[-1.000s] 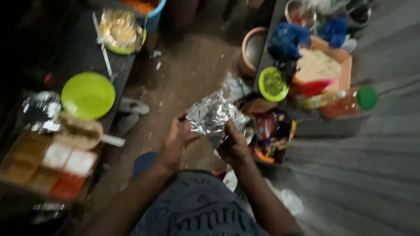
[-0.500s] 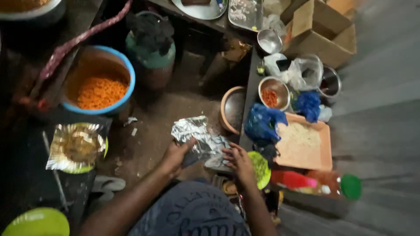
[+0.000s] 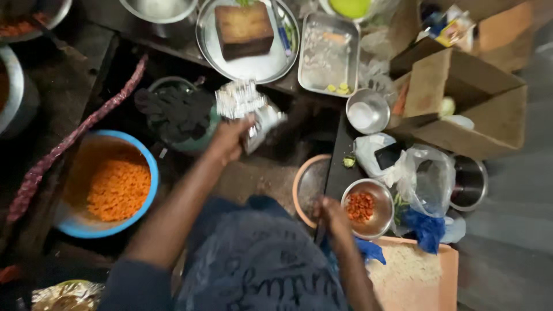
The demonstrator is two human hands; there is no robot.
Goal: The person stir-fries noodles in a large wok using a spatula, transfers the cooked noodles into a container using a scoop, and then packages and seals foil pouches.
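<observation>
My left hand (image 3: 230,138) is stretched forward and grips a crumpled foil packet (image 3: 245,106), holding it up near the front edge of a round steel plate (image 3: 259,63) that carries a brown block. My right hand (image 3: 331,216) is lowered at the edge of the dark counter, beside a small steel bowl of red chopped bits (image 3: 367,207). Its fingers are curled and blurred; I cannot tell whether it holds anything.
A blue bowl of orange grains (image 3: 109,184) sits at the left, a dark gas burner (image 3: 175,112) behind it. A steel tray (image 3: 328,55), a small steel cup (image 3: 367,110), plastic bags (image 3: 423,181), a cardboard box (image 3: 466,98) and an orange board (image 3: 417,276) crowd the right.
My left hand has carried the foil packet forward, away from my body. My right hand has let go of it and dropped to the counter edge. The view has swung forward.
</observation>
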